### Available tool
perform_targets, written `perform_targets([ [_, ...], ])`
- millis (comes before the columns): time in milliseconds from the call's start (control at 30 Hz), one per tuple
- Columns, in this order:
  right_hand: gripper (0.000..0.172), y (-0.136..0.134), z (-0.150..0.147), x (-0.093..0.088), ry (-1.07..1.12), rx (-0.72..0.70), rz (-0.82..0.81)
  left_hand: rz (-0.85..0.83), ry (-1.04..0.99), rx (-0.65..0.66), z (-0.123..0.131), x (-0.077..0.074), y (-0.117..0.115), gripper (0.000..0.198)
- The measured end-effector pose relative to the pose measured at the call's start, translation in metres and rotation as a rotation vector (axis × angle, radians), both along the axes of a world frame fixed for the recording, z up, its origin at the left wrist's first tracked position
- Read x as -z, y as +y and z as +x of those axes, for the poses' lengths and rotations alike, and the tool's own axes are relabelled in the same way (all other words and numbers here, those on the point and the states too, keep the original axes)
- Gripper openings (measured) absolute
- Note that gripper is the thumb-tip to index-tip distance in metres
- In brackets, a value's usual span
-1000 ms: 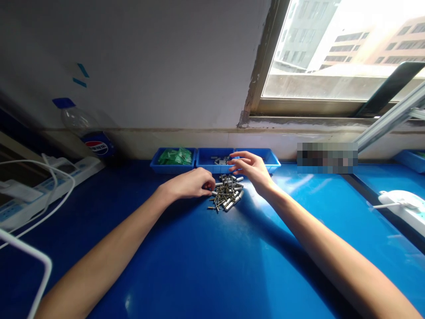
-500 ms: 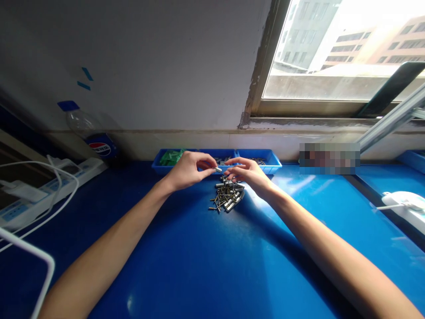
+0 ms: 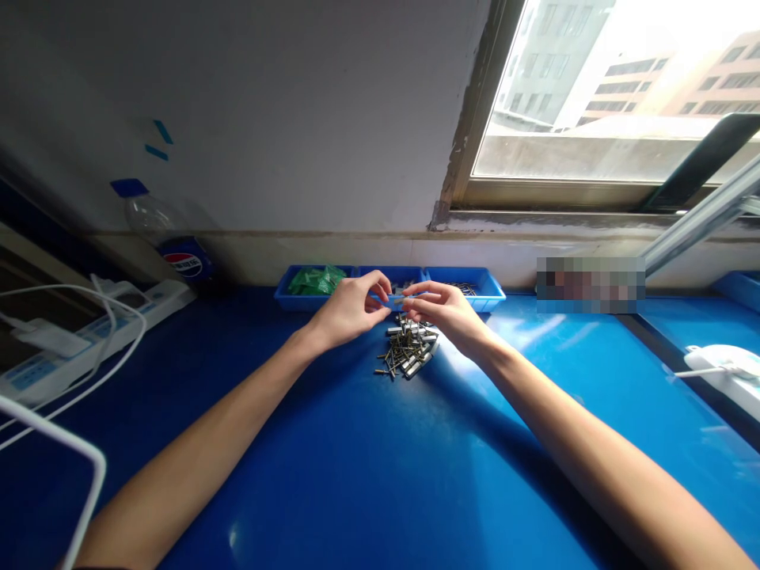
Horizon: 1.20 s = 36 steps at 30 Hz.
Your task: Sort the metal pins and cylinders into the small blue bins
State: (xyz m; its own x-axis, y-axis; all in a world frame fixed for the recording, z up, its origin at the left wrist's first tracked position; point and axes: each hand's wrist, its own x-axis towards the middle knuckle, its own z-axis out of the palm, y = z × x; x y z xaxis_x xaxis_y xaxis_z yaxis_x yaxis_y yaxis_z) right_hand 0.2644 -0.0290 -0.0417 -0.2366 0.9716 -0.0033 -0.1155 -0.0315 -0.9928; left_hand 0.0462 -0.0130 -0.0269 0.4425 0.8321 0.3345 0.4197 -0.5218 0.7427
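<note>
My left hand and my right hand meet fingertip to fingertip just above a pile of small metal parts on the blue table. Both hands are pinched on a small silvery metal piece held between them. The pile mixes short silver sleeves and thin dark pins. Behind the hands stands a row of blue trays; the left tray holds green parts.
A plastic cola bottle leans against the wall at the back left. White power strips with cables lie on the left. A white device sits at the right edge, and a window is above right.
My left hand rose from the pile's left edge with a small piece and met my right hand, which drew back from the middle tray. Both now pinch together above the pile.
</note>
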Motion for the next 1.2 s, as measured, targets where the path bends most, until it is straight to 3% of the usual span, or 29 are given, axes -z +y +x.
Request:
perform_targets([
  [133,0.028,0.004,0.005,-0.001,-0.082,0.093,0.062,0.09,0.316,0.055,-0.002,0.006,0.001,0.008],
  [267,0.024,0.011,0.013,-0.003,-0.101,0.141,0.093,0.131,0.466,0.215,-0.002,0.012,0.002,0.021],
  [400,0.031,0.014,0.018,-0.005,-0.114,0.183,0.07,0.122,0.506,0.28,-0.001,0.015,0.003,0.032],
  [500,0.035,0.012,0.017,-0.007,-0.117,0.186,0.069,0.15,0.54,0.26,0.0,0.018,0.003,0.03],
  [667,0.029,0.009,0.015,-0.008,-0.126,0.169,0.058,0.222,0.593,0.116,0.004,0.02,-0.001,0.032],
  [800,0.027,0.01,0.014,-0.008,-0.133,0.168,0.055,0.204,0.476,0.072,0.004,0.017,-0.002,0.036],
  [967,0.02,0.011,0.016,-0.005,-0.181,0.112,0.06,0.136,0.099,0.028,0.004,0.013,0.0,0.026],
  [1067,0.024,0.008,0.016,-0.005,-0.226,0.026,0.021,0.149,-0.084,-0.017,0.006,0.011,-0.001,0.026],
  [1200,0.036,0.002,0.013,-0.006,-0.109,-0.139,-0.004,0.132,-0.17,-0.02,0.011,0.01,-0.005,0.028],
])
